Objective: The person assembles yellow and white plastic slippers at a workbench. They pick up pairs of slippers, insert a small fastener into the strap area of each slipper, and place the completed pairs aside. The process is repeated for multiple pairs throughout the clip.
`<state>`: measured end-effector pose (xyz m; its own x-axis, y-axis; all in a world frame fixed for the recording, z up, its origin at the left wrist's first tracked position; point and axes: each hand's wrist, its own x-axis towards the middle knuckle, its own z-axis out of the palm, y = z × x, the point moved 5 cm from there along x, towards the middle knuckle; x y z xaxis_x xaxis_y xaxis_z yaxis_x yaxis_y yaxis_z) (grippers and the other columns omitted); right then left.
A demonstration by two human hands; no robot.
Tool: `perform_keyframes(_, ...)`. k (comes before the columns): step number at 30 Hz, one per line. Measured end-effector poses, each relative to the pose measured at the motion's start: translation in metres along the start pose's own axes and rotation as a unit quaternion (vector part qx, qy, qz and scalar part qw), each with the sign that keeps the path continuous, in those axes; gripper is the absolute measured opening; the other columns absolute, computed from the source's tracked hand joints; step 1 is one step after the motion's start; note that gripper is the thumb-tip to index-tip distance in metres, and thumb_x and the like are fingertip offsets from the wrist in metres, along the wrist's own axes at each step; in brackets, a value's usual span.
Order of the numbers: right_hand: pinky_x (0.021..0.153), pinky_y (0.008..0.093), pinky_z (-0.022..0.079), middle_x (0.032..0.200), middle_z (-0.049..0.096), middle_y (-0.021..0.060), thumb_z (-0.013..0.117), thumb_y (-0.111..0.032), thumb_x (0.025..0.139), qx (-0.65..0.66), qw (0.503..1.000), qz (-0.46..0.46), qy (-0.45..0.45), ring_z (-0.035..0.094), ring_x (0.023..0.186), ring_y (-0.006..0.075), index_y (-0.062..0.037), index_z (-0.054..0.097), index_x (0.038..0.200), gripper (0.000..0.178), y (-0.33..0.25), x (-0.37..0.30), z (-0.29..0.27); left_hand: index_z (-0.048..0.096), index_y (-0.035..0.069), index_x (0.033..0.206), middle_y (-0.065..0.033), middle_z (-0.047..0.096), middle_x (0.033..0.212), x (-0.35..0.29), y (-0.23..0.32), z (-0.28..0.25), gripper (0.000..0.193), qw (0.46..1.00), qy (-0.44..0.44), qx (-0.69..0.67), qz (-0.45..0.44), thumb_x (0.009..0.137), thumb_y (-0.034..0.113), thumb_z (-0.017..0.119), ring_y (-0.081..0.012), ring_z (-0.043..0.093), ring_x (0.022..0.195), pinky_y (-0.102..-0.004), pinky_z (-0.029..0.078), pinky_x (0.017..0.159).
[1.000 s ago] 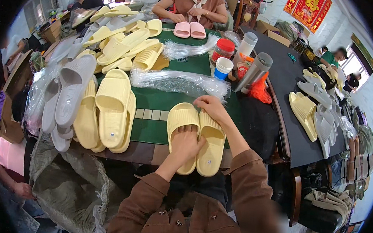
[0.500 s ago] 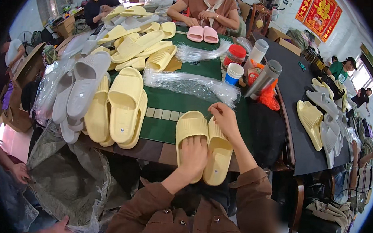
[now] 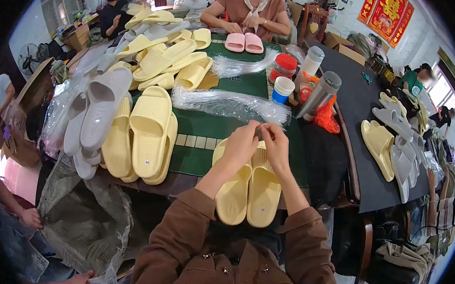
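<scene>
A pair of pale yellow slide slippers stands side by side at the table's near edge, the left slipper and the right slipper with toes pointing away from me. Over their toe ends, my left hand and my right hand meet, fingertips pinched close together. Whatever is between the fingers is too small to make out. My hands cover part of the slippers' straps. Just beyond lies a bundle of clear plastic strands, with a second strand bundle farther back.
Left are upright yellow slippers, grey slippers and a heap of yellow slippers. A cup, a red-lidded jar and a steel flask stand right. Across the table a person sits behind pink slippers. An open sack is lower left.
My left hand has come out of the left slipper and moved up to meet my right hand above the toes. The right hand has shifted slightly, its fingers now pinched against the left's.
</scene>
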<state>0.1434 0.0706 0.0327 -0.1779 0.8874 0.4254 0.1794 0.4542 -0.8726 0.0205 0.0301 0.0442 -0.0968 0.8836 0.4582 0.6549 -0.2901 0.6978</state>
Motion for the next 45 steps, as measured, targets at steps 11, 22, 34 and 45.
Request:
perform_keyframes(11,0.072,0.0344,0.051,0.087,0.067,0.0153,0.061,-0.009,0.089,-0.064,0.998,-0.025,-0.010,0.066,0.076,0.0251,0.0030,0.066,0.095,0.014,-0.002,-0.005,0.000,0.056,0.001,0.090,-0.0168,0.063,0.078,-0.005,0.002,-0.004,0.010,0.996,0.072,-0.048,0.027,0.084,0.002,0.063,-0.0332,0.063,0.069,-0.0411,0.048,0.061)
perform_keyframes(22,0.061,0.0306,0.052,0.083,0.066,0.0107,0.057,-0.007,0.092,0.040,0.993,0.102,-0.052,0.066,0.071,0.0161,0.0013,0.067,0.104,0.018,-0.012,-0.005,0.013,0.063,-0.002,0.093,-0.0078,0.057,0.063,-0.007,-0.017,-0.013,0.009,0.983,0.067,-0.136,-0.106,0.090,0.007,0.061,-0.0102,0.051,0.056,-0.0274,0.040,0.053)
perform_keyframes(34,0.060,0.0255,0.052,0.073,0.068,0.0078,0.061,-0.005,0.090,0.027,0.999,0.040,-0.015,0.068,0.067,0.0124,0.0009,0.066,0.102,0.014,0.006,-0.013,0.016,0.065,-0.001,0.092,-0.0019,0.064,0.077,-0.010,-0.039,-0.003,0.011,0.954,0.081,-0.244,-0.156,0.091,0.010,0.062,-0.0070,0.056,0.070,-0.0234,0.045,0.063)
perform_keyframes(45,0.061,0.0264,0.052,0.074,0.069,0.0084,0.061,-0.004,0.089,0.015,0.999,0.040,-0.011,0.066,0.065,0.0108,0.0012,0.068,0.100,0.014,0.001,-0.015,0.018,0.064,-0.001,0.089,-0.0034,0.064,0.075,-0.011,-0.044,0.002,0.009,0.958,0.065,-0.246,-0.133,0.089,0.008,0.062,-0.0081,0.057,0.066,-0.0254,0.047,0.061)
